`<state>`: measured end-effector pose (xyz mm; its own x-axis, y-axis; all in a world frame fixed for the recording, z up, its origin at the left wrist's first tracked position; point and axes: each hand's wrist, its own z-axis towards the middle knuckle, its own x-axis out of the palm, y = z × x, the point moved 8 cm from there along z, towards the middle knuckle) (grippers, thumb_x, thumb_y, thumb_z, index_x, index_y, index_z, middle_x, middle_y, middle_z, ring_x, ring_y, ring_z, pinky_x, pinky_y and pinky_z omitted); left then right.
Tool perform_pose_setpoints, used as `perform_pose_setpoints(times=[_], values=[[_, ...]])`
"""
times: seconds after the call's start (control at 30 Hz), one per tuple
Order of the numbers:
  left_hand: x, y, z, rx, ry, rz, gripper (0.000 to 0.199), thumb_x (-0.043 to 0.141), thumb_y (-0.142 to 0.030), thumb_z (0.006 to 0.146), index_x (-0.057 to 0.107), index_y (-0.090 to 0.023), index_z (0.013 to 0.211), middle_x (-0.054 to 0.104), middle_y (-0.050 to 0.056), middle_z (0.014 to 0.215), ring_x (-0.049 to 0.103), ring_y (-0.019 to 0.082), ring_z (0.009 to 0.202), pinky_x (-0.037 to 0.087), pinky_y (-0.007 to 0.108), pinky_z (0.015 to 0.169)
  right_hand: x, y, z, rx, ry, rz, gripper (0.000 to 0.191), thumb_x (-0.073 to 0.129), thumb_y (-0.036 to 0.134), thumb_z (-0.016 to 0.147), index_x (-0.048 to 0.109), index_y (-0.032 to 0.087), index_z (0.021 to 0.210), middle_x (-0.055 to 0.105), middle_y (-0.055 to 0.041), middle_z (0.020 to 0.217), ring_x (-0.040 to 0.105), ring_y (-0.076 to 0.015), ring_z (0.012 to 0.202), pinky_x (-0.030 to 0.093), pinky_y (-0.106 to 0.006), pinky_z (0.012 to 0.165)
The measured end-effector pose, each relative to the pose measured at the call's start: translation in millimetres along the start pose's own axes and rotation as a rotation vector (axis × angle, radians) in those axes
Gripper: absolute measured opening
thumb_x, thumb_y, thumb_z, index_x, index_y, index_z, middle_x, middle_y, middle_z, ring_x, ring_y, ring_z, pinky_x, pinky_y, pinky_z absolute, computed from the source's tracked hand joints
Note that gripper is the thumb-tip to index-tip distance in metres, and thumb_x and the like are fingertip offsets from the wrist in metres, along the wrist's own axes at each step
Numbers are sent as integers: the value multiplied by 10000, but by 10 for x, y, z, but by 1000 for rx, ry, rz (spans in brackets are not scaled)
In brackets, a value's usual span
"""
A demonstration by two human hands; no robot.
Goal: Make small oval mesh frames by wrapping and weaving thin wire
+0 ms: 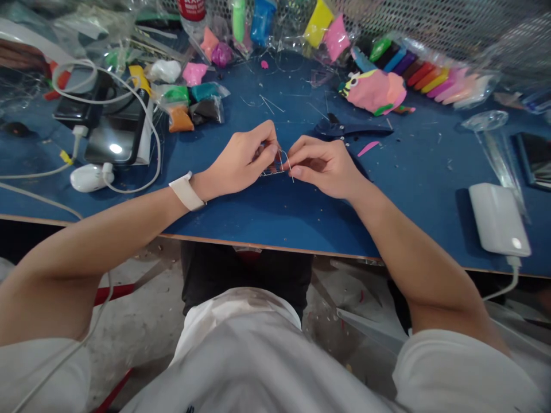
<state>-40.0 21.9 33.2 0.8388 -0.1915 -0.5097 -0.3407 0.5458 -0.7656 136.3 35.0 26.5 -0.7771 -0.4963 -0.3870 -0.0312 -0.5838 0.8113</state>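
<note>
Head view: a blue table [267,223] is spanning the scene, its far edge meeting a perforated screen [465,26] and its near edge running before the person's lap. Midway along, nearer the near edge, the left hand [247,159] is grasping a small wire frame [274,171], partly hidden by the fingers; the right hand [325,165] is pinching a thin wire [290,165] just beside it. Pliers [361,129] are lying beyond the right hand, and a clay model [372,92] is resting closer to the far edge, beside a row of clay packs [426,74]. Toward the table's left end, a phone [112,135] is lying among cables; at the right, a white charger [497,218] is resting by the near edge. Below, a grey floor [150,312] is showing litter.
</note>
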Motion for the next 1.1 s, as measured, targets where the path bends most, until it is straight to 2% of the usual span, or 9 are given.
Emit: perform_pose_setpoints(times=[0.23, 0.4, 0.5, 0.63, 0.8, 0.97, 1.1], values=[[14, 0, -13, -15, 13, -30, 178, 586, -298, 1185, 647, -238, 1030, 834, 41, 945, 807, 187, 827, 638, 336, 801, -25, 41, -5, -50, -55, -87, 453, 898, 750, 975, 952, 303, 1022, 854, -32, 985, 757, -174, 837, 611, -306, 736], [20, 18, -14, -27, 24, -65, 197, 606, -336, 1191, 657, -226, 1036, 819, 37, 953, 814, 176, 840, 649, 328, 817, -35, 111, -16, -107, -4, -140, 363, 907, 684, 1005, 958, 332, 1077, 869, -17, 1032, 786, -186, 882, 623, -342, 814], [26, 31, -13, -23, 24, -67, 204, 601, -352, 1196, 662, -229, 1045, 819, 35, 961, 814, 178, 849, 653, 333, 816, -37, 108, -13, -93, 8, -174, 389, 896, 714, 1001, 948, 338, 1086, 863, -13, 1042, 778, -193, 886, 624, -360, 824], [44, 24, -18, 7, 38, -53, 182, 592, -336, 1185, 673, -229, 1062, 815, 36, 964, 796, 181, 850, 656, 359, 853, -3, 113, -8, -91, 12, -174, 478, 883, 782, 968, 913, 308, 1023, 839, -20, 996, 752, -205, 866, 625, -381, 809], [57, 20, -18, 11, 60, -57, 196, 580, -352, 1193, 653, -228, 1060, 811, 40, 971, 789, 178, 859, 643, 348, 847, 36, 139, -14, -96, 19, -167, 494, 884, 775, 972, 850, 282, 979, 791, -25, 977, 703, -207, 848, 634, -406, 822], [59, 29, -3, -11, 61, -87, 231, 537, -341, 1209, 619, -232, 1023, 789, 43, 971, 799, 187, 863, 659, 371, 857, 75, 139, -25, -62, 31, -176, 444, 831, 721, 1048, 791, 280, 1014, 748, -30, 1031, 661, -207, 858, 665, -433, 856], [45, 38, 4, -53, 35, -134, 284, 576, -413, 1208, 580, -245, 978, 776, 45, 948, 796, 193, 859, 655, 360, 823, 91, 169, -39, -68, 9, -223, 387, 778, 670, 1099, 757, 290, 1034, 731, -33, 1039, 662, -222, 883, 675, -472, 931]])
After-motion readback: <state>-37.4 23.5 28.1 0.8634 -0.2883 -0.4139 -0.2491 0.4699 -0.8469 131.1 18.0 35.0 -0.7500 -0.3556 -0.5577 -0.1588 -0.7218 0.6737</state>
